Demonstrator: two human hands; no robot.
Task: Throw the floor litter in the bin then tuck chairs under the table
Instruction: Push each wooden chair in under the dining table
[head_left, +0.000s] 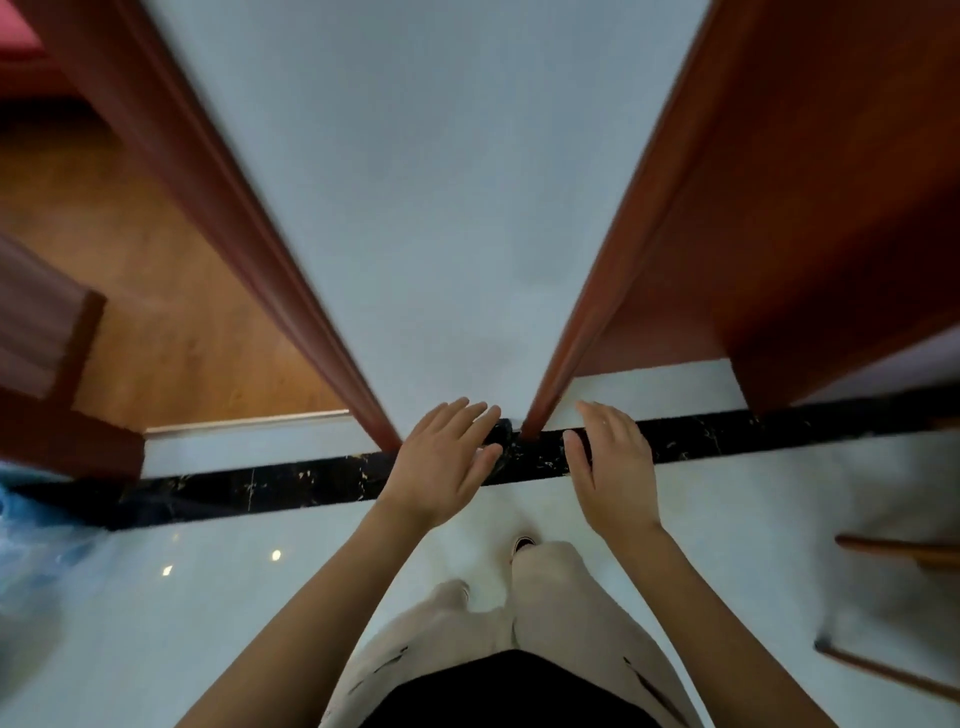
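Observation:
Both my hands are held out in front of me with straight fingers and hold nothing. My left hand (444, 462) and my right hand (613, 462) hover side by side over a black marble floor strip (291, 483), close to a white wall section (415, 208). No litter shows on the floor. A blue plastic bag (31, 540), blurred, sits at the left edge. A wooden chair part (893, 551) pokes in at the right edge.
Red-brown door frames (208, 197) flank the white wall on both sides, and a red-brown door (810, 208) stands open at the right. A room with a brown wood floor (171, 291) and dark wooden furniture (52, 364) lies through the left doorway. I stand on glossy white tile (208, 623).

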